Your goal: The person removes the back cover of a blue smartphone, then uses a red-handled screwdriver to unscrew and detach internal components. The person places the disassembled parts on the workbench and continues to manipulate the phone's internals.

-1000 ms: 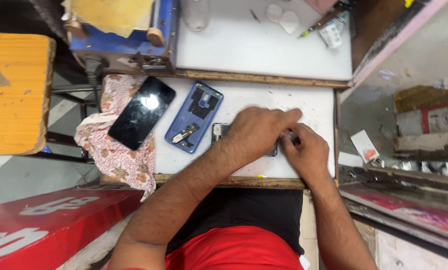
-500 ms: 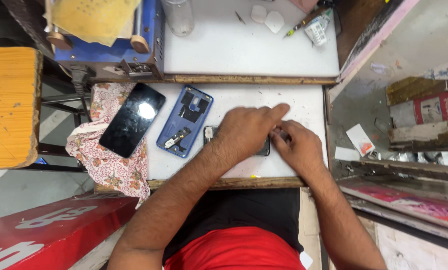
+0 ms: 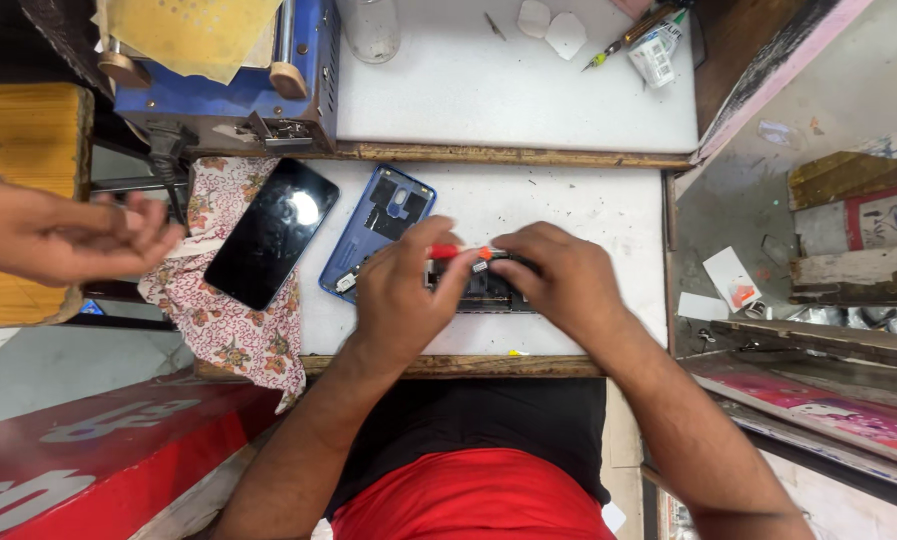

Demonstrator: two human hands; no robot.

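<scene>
Three hands (image 3: 408, 295), one floral cloth (image 3: 230, 325)

glossy black screen (image 3: 271, 232), floral cloth (image 3: 236, 320)

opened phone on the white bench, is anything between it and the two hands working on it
Nothing visible does. The left hand and right hand both rest directly on the dark opened phone body, holding a thin red-handled tool over it. The blue phone back cover lies apart, to the left.
</scene>
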